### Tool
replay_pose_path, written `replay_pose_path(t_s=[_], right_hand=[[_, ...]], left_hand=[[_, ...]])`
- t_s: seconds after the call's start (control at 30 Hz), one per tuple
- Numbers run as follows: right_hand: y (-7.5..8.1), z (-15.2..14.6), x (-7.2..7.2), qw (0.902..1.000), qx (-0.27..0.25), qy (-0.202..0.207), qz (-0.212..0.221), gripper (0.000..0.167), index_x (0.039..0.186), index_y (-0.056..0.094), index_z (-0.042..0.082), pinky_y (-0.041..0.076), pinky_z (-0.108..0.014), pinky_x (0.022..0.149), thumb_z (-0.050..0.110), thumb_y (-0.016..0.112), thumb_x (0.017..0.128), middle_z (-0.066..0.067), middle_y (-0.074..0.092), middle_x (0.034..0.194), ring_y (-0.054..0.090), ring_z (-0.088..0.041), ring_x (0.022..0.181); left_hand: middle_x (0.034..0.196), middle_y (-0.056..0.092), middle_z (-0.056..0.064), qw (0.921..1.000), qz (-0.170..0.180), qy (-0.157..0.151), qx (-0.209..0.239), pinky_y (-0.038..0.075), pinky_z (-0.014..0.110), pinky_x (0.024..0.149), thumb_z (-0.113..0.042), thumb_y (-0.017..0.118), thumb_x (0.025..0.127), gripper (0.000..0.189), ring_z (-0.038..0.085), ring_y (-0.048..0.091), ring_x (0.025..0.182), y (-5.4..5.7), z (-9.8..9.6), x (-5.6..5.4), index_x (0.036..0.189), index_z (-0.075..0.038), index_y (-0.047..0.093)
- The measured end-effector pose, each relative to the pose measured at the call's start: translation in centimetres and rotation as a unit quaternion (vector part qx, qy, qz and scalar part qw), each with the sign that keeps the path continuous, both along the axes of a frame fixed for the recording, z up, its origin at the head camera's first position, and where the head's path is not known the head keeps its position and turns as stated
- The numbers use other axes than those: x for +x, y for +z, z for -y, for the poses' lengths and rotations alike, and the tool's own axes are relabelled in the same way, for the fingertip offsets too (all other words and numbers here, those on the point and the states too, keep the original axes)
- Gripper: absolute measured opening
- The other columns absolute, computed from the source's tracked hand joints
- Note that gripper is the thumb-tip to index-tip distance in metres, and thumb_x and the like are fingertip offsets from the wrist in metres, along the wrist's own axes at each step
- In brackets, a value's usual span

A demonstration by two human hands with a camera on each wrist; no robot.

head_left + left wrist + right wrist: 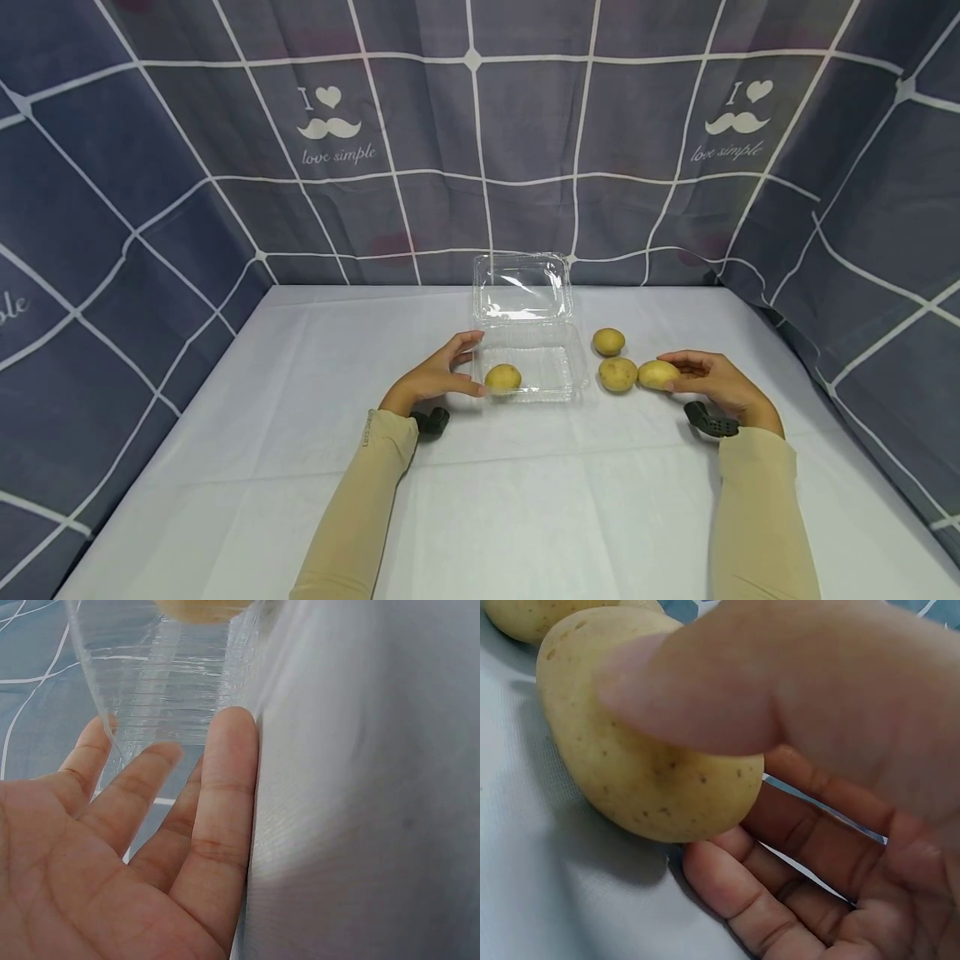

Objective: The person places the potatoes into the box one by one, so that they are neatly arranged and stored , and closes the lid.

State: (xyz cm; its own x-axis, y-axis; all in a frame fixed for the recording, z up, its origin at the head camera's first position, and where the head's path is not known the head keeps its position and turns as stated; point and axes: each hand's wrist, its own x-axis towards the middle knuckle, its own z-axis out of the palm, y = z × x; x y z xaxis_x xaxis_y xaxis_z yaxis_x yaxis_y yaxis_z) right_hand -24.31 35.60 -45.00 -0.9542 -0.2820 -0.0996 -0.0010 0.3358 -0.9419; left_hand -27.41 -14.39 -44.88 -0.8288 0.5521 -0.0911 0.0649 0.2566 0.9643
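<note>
A potato [654, 375] is pinched between the thumb and fingers of my right hand [716, 382]; up close in the right wrist view, the thumb lies over this speckled potato [637, 784] with the fingers beneath and behind. Two more potatoes, one [617, 376] touching the held one and another [608, 342] just behind, lie on the table. A clear plastic clamshell box [551, 367] contains one potato [502, 378] at its near left. Against the box's left side rests my left hand [433, 377], its fingers [226, 787] fairly straight in the left wrist view.
The box's hinged lid [522, 287] stands raised at the back. White cloth covers the table [510, 508]. Dark checked curtains [420, 125] enclose the back and both sides. Each wrist wears a black camera, such as the left one [431, 421].
</note>
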Motion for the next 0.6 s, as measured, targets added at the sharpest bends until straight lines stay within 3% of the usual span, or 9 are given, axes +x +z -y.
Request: replay_pose_path(t_s=[0.4,0.6], right_hand=[[-0.07,-0.08,0.01,0.9995,-0.003,-0.027,-0.016,0.042,0.137,0.072,0.005,0.056,-0.017,0.085,0.001,0.08,0.096,0.019,0.074,0.113,0.068,-0.002,0.102],[0.19,0.21,0.06,0.9985,-0.013,-0.039,-0.036,0.043,0.138,0.071,0.003,0.055,-0.015,0.087,0.0,0.08,0.096,0.021,0.072,0.113,0.066,-0.002,0.103]], left_hand=[[0.177,0.024,0.011,1.0,-0.001,0.003,-0.003,0.038,0.055,0.125,-0.004,0.085,0.086,0.104,0.038,0.026,0.162,0.13,-0.07,0.1,0.171,-0.01,0.025],[0.177,0.024,0.012,1.0,-0.003,0.002,0.0,0.038,0.055,0.125,-0.004,0.086,0.086,0.105,0.039,0.026,0.162,0.12,-0.04,0.1,0.171,-0.01,0.025]])
